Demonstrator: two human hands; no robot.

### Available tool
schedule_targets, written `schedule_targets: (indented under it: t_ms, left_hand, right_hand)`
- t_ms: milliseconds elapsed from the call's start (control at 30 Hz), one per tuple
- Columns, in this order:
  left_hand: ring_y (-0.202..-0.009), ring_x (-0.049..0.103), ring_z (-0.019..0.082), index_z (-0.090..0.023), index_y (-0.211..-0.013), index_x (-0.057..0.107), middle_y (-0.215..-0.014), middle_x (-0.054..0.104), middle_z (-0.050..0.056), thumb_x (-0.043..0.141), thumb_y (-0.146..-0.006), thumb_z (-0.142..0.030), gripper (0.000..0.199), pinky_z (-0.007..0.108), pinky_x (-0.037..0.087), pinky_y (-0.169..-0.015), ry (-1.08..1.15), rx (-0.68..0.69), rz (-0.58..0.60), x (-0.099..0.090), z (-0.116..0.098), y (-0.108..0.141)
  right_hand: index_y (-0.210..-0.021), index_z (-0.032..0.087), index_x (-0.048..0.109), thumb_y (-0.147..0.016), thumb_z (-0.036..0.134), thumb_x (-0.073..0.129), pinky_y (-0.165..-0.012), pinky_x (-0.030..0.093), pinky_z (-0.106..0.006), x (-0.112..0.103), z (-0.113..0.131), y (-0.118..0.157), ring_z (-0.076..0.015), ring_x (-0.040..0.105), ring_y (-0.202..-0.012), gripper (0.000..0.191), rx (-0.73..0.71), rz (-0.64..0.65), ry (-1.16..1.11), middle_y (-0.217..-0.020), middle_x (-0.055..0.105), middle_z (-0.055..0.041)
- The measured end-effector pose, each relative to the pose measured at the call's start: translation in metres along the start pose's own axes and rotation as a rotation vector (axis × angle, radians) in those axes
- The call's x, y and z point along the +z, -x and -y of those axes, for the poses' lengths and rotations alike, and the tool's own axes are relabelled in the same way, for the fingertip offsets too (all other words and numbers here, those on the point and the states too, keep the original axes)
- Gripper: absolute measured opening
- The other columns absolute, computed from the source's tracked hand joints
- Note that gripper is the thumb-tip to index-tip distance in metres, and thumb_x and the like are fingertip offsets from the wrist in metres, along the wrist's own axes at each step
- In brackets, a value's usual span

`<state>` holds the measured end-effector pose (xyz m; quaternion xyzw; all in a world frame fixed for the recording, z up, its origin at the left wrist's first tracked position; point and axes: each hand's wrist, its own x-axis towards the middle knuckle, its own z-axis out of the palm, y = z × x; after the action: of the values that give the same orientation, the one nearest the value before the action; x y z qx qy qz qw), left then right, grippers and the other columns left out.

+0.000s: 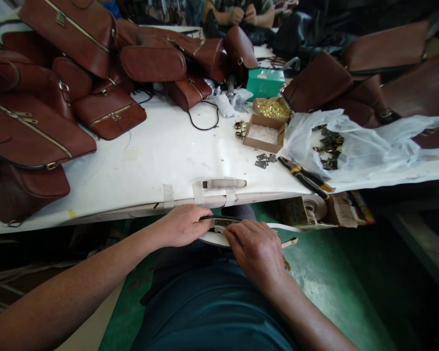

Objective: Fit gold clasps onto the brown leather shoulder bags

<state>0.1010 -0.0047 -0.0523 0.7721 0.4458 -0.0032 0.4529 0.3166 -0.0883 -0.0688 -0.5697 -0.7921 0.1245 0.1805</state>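
Observation:
Below the table's front edge, my left hand (184,225) is closed on the left part of a curved piece with a dark rim and a pale underside (215,238). My right hand (256,246) grips the same piece from the right, its thumb and fingers bent over it. Between the hands a light-coloured inner part shows, too small to make out. A pale strip (286,227) runs out to the right behind my right hand. Just beyond the hands, a taped tool handle (227,184) lies at the table edge.
Brown leather bags (113,114) are piled at the left and right of the white table (161,151). Pliers (305,176), metal plates (262,161), a cardboard box (263,145) and a plastic bag of metal parts (366,141) lie right. Across the table are another person's hands (243,15).

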Motion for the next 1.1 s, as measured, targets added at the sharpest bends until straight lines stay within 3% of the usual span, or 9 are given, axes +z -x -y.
schedule_targets:
  t_ms: [133,233,367,600,900,1100]
  left_hand:
    - [-0.085,0.071,0.021,-0.023,-0.103,0.077,-0.094,0.079,0.003,0.055,-0.091,-0.024,0.026,0.028,0.046,-0.074,-0.067,0.012,-0.032,0.002,-0.006,0.003]
    - [-0.091,0.073,0.024,-0.025,-0.112,0.077,-0.102,0.081,0.004,0.065,-0.087,-0.032,0.028,0.030,0.049,-0.078,-0.136,0.019,-0.078,0.003,-0.009,0.003]
    - [-0.084,0.073,0.024,-0.022,-0.099,0.077,-0.090,0.079,0.006,0.069,-0.088,-0.045,0.027,0.030,0.049,-0.071,-0.287,0.022,-0.082,0.001,-0.016,-0.005]
    - [-0.080,0.075,0.028,-0.021,-0.097,0.069,-0.086,0.078,0.008,0.060,-0.098,-0.037,0.019,0.033,0.048,-0.068,-0.605,0.127,-0.087,0.005,-0.029,-0.019]
    - [-0.078,0.075,0.027,-0.022,-0.097,0.064,-0.088,0.077,0.005,0.054,-0.103,-0.045,0.026,0.034,0.045,-0.061,-0.668,0.162,-0.100,0.013,-0.029,-0.014]
    - [-0.083,0.074,0.027,-0.022,-0.120,0.063,-0.105,0.075,0.006,0.058,-0.100,-0.054,0.038,0.036,0.047,-0.064,-0.678,0.191,-0.143,0.014,-0.034,-0.019]
  right_hand:
    - [-0.083,0.022,0.073,-0.101,0.025,0.066,-0.073,0.028,-0.036,0.006,0.003,-0.005,-0.0197,0.060,-0.075,0.020,0.041,-0.046,0.052,-0.078,0.071,-0.0022]
    - [-0.081,0.022,0.072,-0.101,0.025,0.066,-0.073,0.027,-0.036,0.010,0.003,-0.007,-0.0193,0.059,-0.073,0.021,0.059,-0.070,0.063,-0.077,0.071,-0.0024]
    - [-0.080,0.022,0.072,-0.102,0.027,0.064,-0.073,0.026,-0.036,0.012,0.003,-0.008,-0.0195,0.060,-0.074,0.024,0.061,-0.060,0.047,-0.078,0.072,-0.0028]
    - [-0.089,0.023,0.073,-0.100,0.024,0.066,-0.075,0.029,-0.034,0.002,-0.003,-0.006,-0.0199,0.065,-0.083,0.013,0.078,0.044,0.000,-0.088,0.076,-0.0019]
    - [-0.070,0.020,0.064,-0.097,0.030,0.070,-0.069,0.027,-0.034,-0.003,-0.016,-0.004,-0.0174,0.060,-0.068,0.030,0.132,0.011,0.112,-0.071,0.070,-0.0008]
    - [-0.072,0.021,0.066,-0.095,0.032,0.074,-0.070,0.027,-0.034,-0.001,-0.017,-0.005,-0.0172,0.059,-0.068,0.027,0.156,-0.028,0.093,-0.072,0.071,-0.0006]
